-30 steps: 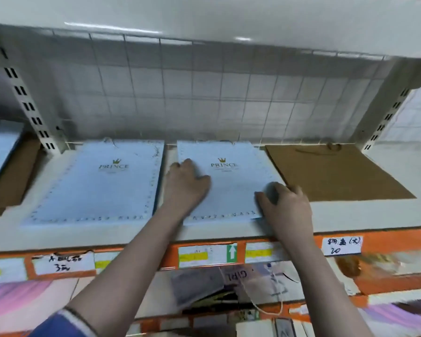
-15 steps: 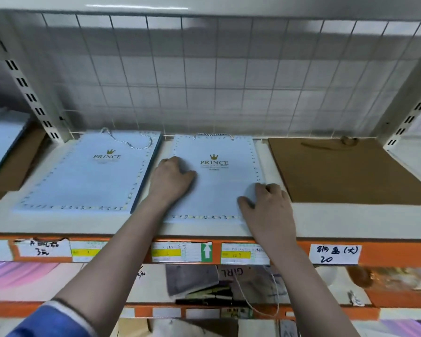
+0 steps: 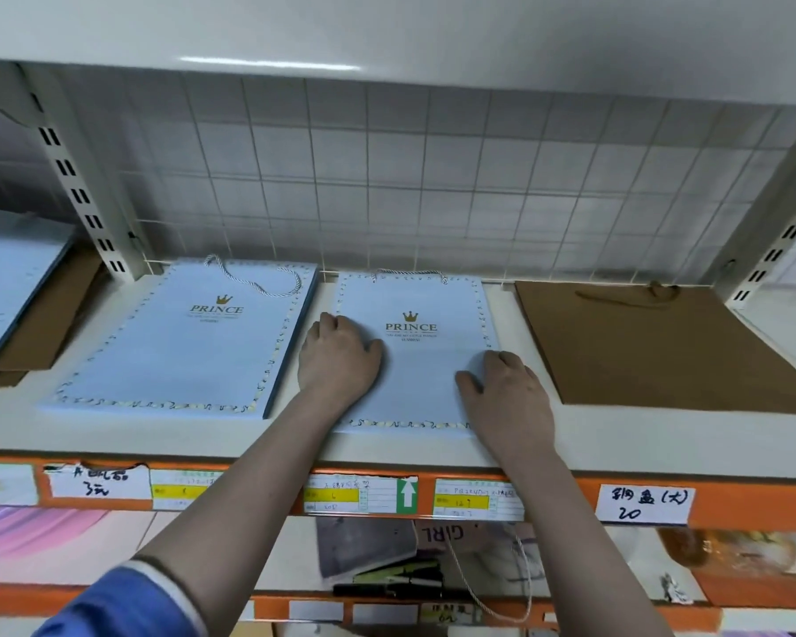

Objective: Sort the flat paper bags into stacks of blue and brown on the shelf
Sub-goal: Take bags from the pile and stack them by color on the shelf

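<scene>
Head view of a white shelf [image 3: 570, 439] with an orange front rail [image 3: 754, 503], backed by a wire grid panel [image 3: 387, 177]. The middle blue bag [image 3: 426, 374] serves as the landmark: it lies flat on the shelf, its printed face up, showing a gold crown and the word "PRINCE", with its cord handle at the far edge towards the grid panel.

The left hand [image 3: 338, 356] rests palm down on the left edge of the middle blue bag, fingers curled over that edge and thumb lying on the printed face. The right hand [image 3: 506, 393] rests palm down on the bag's near right part, fingers loosely bent and close together, thumb spread out to the left on the paper. Whether either hand actually grips the bag or only presses on it cannot be told.

Just left of the middle blue bag, apart from it by a narrow strip of shelf, lies a stack of blue bags [image 3: 180, 347] of the same print, its dark side edge showing several layers. Right of the middle blue bag, also apart from it, lies a flat brown bag [image 3: 653, 347] with its handle at the far edge. Far to the left, beyond a slotted upright [image 3: 79, 190], another blue bag [image 3: 5, 287] lies over brown cardboard [image 3: 42, 324].

Below the middle blue bag, the rail carries paper labels [image 3: 359, 494], some handwritten, one with a green arrow.
</scene>
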### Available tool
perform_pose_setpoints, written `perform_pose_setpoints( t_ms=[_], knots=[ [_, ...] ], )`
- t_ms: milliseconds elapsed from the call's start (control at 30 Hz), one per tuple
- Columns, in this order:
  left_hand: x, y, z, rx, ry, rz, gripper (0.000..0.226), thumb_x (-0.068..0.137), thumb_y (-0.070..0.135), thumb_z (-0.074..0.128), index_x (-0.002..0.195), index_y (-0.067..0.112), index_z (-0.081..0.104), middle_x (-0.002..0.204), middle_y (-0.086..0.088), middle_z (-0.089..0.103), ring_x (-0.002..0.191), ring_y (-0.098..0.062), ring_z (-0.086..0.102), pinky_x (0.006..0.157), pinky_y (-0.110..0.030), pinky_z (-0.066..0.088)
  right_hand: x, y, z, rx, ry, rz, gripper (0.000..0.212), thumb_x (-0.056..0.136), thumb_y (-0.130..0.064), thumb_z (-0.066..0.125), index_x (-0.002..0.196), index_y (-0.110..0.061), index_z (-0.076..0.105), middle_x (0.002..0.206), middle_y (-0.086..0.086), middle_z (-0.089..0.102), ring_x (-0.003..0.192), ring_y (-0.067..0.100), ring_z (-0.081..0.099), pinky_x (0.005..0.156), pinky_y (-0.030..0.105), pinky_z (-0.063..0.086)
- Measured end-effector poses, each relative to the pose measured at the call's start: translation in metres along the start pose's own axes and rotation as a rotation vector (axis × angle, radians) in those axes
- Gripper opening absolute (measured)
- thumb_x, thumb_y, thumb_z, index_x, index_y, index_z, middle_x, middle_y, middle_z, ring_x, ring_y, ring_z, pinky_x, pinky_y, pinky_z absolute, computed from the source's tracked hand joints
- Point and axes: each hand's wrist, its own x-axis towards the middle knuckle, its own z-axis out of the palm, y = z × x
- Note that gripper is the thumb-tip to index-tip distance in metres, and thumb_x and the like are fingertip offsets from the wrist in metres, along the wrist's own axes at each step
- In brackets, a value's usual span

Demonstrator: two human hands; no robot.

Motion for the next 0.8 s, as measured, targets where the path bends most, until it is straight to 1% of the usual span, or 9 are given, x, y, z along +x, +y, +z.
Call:
perform_pose_setpoints(
  t_ms=[133,233,333,433,500,567,633,767,800],
  knots=[
    [-0.008,0.001,-0.009,0.062,0.039,0.033,0.055,0.097,0.039,0.041,0.137,0.001,0.037,0.148,-0.015,0.029,0.137,-0.029,0.024,0.108,-0.036,0.026,-0.002,-0.003,0.001,-0.03,0.068,0.005,0.032,0.097,-0.031,0.041,0.1,-0.004,0.058,0.1,0.01,0.059,0.1,0.028,0.053,0.085,0.035,0.04],
    [-0.02,-0.006,-0.017,0.112,0.171,0.071,0.058,0.095,0.043,0.044,0.139,0.005,0.038,0.149,-0.014,0.029,0.141,-0.028,0.02,0.109,-0.037,0.026,-0.007,-0.007,0.0,-0.001,0.16,-0.033,0.043,0.091,-0.035,0.04,0.091,0.002,0.062,0.086,0.017,0.061,0.087,0.036,0.059,0.074,0.042,0.049],
    [-0.038,-0.017,-0.028,0.127,0.291,0.079,0.058,0.092,0.036,0.05,0.137,0.002,0.04,0.148,-0.019,0.032,0.141,-0.033,0.021,0.112,-0.039,0.022,-0.008,-0.015,-0.002,-0.006,0.106,-0.066,0.045,0.096,-0.034,0.045,0.122,0.001,0.055,0.12,0.017,0.057,0.118,0.035,0.048,0.097,0.044,0.039],
    [-0.057,-0.037,-0.041,0.167,0.372,0.006,0.06,0.09,0.034,0.054,0.137,-0.001,0.042,0.147,-0.023,0.033,0.14,-0.036,0.023,0.113,-0.041,0.02,-0.008,-0.031,0.0,-0.032,0.102,-0.181,0.053,0.098,-0.038,0.039,0.138,-0.003,0.041,0.14,0.017,0.043,0.135,0.032,0.033,0.11,0.041,0.026],
    [-0.068,-0.056,-0.051,0.207,0.392,-0.074,0.062,0.09,0.036,0.053,0.139,0.0,0.039,0.149,-0.022,0.031,0.141,-0.036,0.021,0.114,-0.042,0.018,-0.011,-0.049,0.006,-0.025,0.078,-0.252,0.055,0.097,-0.038,0.044,0.138,-0.001,0.043,0.141,0.02,0.044,0.135,0.034,0.035,0.112,0.042,0.026],
    [-0.079,-0.077,-0.064,0.269,0.385,-0.148,0.065,0.092,0.038,0.049,0.144,0.003,0.031,0.152,-0.02,0.023,0.143,-0.034,0.014,0.116,-0.039,0.012,-0.014,-0.07,0.018,0.024,0.101,-0.295,0.05,0.09,-0.032,0.06,0.123,0.005,0.057,0.123,0.027,0.057,0.12,0.041,0.051,0.102,0.047,0.039],
    [-0.091,-0.101,-0.08,0.293,0.405,-0.214,0.065,0.092,0.037,0.048,0.145,0.005,0.029,0.153,-0.019,0.022,0.144,-0.032,0.012,0.116,-0.037,0.01,-0.022,-0.095,0.025,0.049,0.096,-0.328,0.044,0.085,-0.028,0.067,0.111,0.008,0.063,0.108,0.029,0.063,0.106,0.044,0.059,0.092,0.05,0.047],
    [-0.12,-0.15,-0.113,0.28,0.499,-0.303,0.06,0.087,0.03,0.06,0.135,-0.002,0.044,0.144,-0.027,0.036,0.138,-0.04,0.025,0.113,-0.044,0.02,-0.046,-0.146,0.033,0.066,0.016,-0.433,0.051,0.093,-0.035,0.054,0.129,0.002,0.052,0.131,0.024,0.051,0.127,0.039,0.042,0.108,0.043,0.031],
    [-0.126,-0.163,-0.121,0.264,0.528,-0.322,0.058,0.086,0.028,0.063,0.133,-0.004,0.047,0.142,-0.028,0.039,0.137,-0.042,0.028,0.111,-0.047,0.023,-0.051,-0.159,0.037,0.071,0.026,-0.464,0.052,0.092,-0.035,0.056,0.129,0.002,0.052,0.13,0.024,0.052,0.126,0.039,0.043,0.107,0.044,0.032]
  ],
)
